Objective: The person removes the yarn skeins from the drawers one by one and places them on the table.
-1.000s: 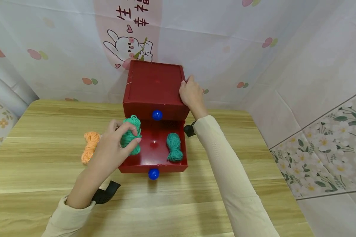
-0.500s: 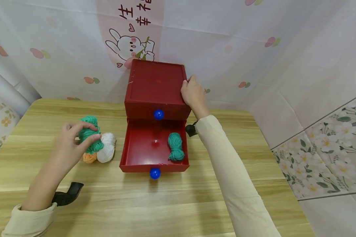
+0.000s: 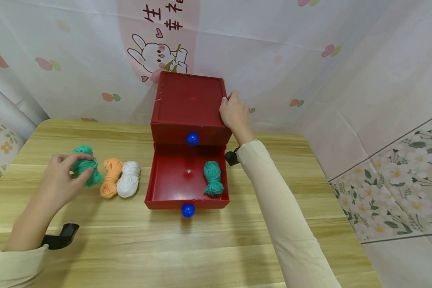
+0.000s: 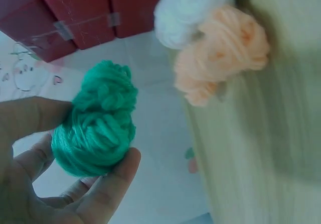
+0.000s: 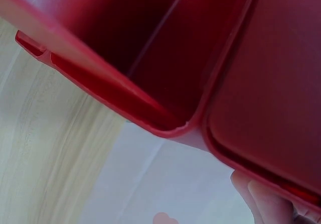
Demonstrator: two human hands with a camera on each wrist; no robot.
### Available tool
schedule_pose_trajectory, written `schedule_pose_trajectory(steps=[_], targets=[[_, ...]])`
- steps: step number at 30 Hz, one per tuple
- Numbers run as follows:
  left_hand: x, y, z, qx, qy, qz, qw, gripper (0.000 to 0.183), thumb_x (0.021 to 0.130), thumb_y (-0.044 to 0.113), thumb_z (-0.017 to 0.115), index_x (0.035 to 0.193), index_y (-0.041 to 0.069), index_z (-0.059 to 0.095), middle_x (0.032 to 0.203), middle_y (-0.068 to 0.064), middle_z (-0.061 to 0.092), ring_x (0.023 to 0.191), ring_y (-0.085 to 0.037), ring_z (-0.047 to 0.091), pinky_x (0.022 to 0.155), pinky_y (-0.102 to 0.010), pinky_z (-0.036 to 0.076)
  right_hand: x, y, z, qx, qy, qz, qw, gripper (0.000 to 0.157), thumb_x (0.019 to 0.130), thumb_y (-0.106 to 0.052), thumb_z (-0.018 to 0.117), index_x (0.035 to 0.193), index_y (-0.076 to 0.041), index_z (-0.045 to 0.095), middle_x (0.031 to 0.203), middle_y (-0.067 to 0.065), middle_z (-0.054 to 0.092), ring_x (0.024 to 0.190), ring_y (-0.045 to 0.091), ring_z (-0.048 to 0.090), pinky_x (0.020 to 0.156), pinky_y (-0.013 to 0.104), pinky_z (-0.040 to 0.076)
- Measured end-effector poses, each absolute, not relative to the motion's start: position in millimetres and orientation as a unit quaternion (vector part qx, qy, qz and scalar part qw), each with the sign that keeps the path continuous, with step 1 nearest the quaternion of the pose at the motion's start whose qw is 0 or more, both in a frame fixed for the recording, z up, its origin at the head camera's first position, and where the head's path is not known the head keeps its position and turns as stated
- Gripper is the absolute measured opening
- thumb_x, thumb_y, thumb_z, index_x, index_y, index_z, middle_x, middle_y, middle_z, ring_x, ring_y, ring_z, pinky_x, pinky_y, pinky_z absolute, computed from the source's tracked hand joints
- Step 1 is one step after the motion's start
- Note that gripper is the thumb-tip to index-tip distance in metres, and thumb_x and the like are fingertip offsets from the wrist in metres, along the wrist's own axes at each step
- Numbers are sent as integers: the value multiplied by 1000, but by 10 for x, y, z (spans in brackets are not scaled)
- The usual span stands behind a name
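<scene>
In the head view my left hand (image 3: pixel 63 176) pinches a bright green skein of yarn (image 3: pixel 84 166) at the table's left side. Seen from the left wrist, the thumb and fingers hold this skein (image 4: pixel 98 118) from both sides. My right hand (image 3: pixel 235 116) grips the upper right edge of a red drawer box (image 3: pixel 191 100); its fingertips (image 5: pixel 266 199) show at the box's side in the right wrist view. The lower drawer (image 3: pixel 176 176) is pulled out, and a darker green skein (image 3: pixel 213 179) lies at its right side. The upper drawer is closed.
An orange skein (image 3: pixel 111 178) and a white skein (image 3: pixel 129 179) lie side by side on the wooden table (image 3: pixel 187 252), left of the drawer. Blue round knobs (image 3: pixel 188 211) stick out from the drawer fronts. A printed curtain (image 3: pixel 273 60) hangs behind the box.
My left hand has carried the bright green skein out from over the drawer, leftward past the white and orange skeins, and lower. My right hand has stayed on the box.
</scene>
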State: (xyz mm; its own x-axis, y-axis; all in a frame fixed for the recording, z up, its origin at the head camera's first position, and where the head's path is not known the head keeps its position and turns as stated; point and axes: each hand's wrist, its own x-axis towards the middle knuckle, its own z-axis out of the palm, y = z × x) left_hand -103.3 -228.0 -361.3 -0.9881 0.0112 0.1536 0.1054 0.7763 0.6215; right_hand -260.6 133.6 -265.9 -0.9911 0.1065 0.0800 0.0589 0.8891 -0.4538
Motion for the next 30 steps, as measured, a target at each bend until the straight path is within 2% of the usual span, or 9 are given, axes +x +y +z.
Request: schedule_pose_trajectory(steps=[2, 6, 9, 12, 16, 21, 24, 27, 30], targets=[[-1046, -2308, -3642, -26, -944, -321, 64, 29, 90, 9, 54, 117, -2, 53, 114, -40, 33, 88, -47, 40, 57, -42, 39, -2604, 1338, -2657, -44, -971, 230, 52, 34, 101, -32, 29, 119, -6, 42, 105, 19, 60, 97, 34, 58, 86, 45, 39], [-1071, -2356, -3728, -6, -951, -307, 44, 29, 92, 10, 53, 118, -2, 51, 113, -42, 30, 87, -51, 40, 57, -50, 41, -2607, 1338, -2660, -48, -971, 231, 47, 35, 101, -33, 29, 119, -6, 41, 106, 18, 60, 97, 33, 57, 86, 45, 40], [-1087, -2380, -3809, 5, -955, -295, 44, 28, 91, 9, 54, 117, -2, 51, 110, -42, 29, 80, -50, 42, 53, -46, 42, -2613, 1336, -2662, -51, -970, 235, 43, 35, 101, -33, 29, 119, -7, 41, 105, 18, 60, 95, 33, 57, 85, 44, 41], [-1112, -2380, -3888, 8, -958, -283, 49, 27, 89, 6, 56, 114, -3, 52, 102, -39, 30, 72, -44, 42, 50, -36, 40, -2617, 1333, -2661, -50, -969, 237, 44, 34, 101, -33, 29, 119, -7, 41, 103, 17, 60, 94, 33, 57, 84, 44, 40], [-1168, -2350, -3985, 12, -960, -277, 38, 28, 88, 6, 57, 113, -4, 51, 99, -37, 30, 70, -41, 39, 49, -33, 38, -2619, 1332, -2663, -49, -970, 233, 46, 34, 101, -33, 29, 118, -7, 41, 102, 17, 60, 95, 33, 57, 85, 44, 40], [-1216, -2306, -4101, -3, -966, -258, 10, 31, 89, 9, 59, 115, -5, 50, 100, -41, 31, 79, -52, 38, 52, -43, 39, -2616, 1334, -2671, -50, -970, 235, 45, 34, 101, -34, 29, 118, -8, 41, 103, 17, 60, 95, 33, 57, 85, 45, 40], [-1210, -2284, -4133, -12, -966, -258, 9, 33, 93, 12, 54, 119, -6, 47, 103, -43, 34, 88, -58, 37, 58, -52, 39, -2616, 1333, -2677, -43, -971, 231, 47, 35, 101, -34, 29, 119, -7, 41, 105, 17, 60, 97, 33, 58, 85, 45, 41], [-1197, -2269, -4128, -9, -961, -278, 11, 35, 97, 13, 44, 124, -9, 43, 108, -42, 36, 92, -57, 37, 61, -53, 38, -2618, 1335, -2679, -38, -972, 225, 50, 35, 101, -33, 28, 120, -6, 41, 105, 18, 60, 98, 33, 58, 87, 46, 41], [-1192, -2257, -4119, -4, -956, -293, 16, 36, 98, 10, 40, 125, -13, 40, 108, -40, 39, 90, -52, 41, 62, -51, 39, -2619, 1339, -2675, -37, -972, 224, 52, 35, 101, -32, 28, 119, -6, 42, 106, 18, 60, 99, 33, 58, 88, 47, 40]])
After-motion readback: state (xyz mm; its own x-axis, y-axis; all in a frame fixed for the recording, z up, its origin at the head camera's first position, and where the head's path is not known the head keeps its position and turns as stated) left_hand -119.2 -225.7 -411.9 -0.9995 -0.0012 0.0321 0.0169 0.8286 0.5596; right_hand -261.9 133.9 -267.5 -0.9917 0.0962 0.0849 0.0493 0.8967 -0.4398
